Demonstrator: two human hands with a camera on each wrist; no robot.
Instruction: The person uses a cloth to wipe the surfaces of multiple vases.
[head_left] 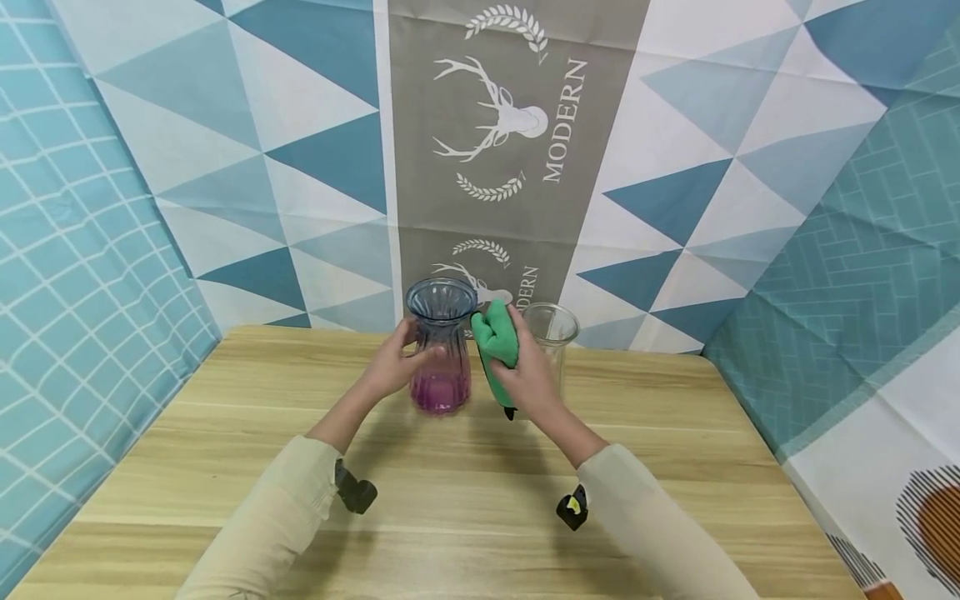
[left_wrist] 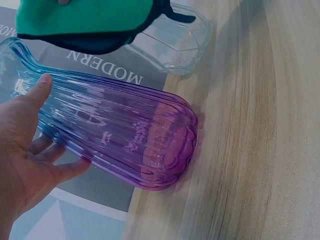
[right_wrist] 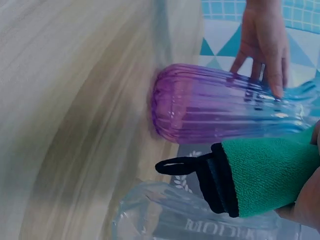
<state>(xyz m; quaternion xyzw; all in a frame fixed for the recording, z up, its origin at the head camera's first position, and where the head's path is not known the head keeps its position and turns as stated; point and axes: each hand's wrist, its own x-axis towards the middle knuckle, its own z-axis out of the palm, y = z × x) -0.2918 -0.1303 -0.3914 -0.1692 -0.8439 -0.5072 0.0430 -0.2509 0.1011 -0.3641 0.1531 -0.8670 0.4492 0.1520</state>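
Note:
A ribbed glass vase (head_left: 441,379), blue at the flared rim and purple at the base, stands upright on the wooden table. Around its narrower upper part my left hand (head_left: 393,363) holds it, thumb on one side and fingers on the other, as the left wrist view shows. My right hand (head_left: 531,377) grips a bunched green cloth (right_wrist: 272,175) with black edging and a black hanging loop (right_wrist: 176,165). The cloth is beside the coloured vase. A clear glass vase (head_left: 553,327) stands just right of the cloth, partly hidden behind my right hand.
The wood-grain table (head_left: 450,517) runs back to a patterned cloth wall (head_left: 517,125) close behind both vases. Blue tile-patterned sheeting (head_left: 67,250) borders the left, and another patterned sheet (head_left: 862,292) the right. Both wrists wear small black camera mounts (head_left: 356,492).

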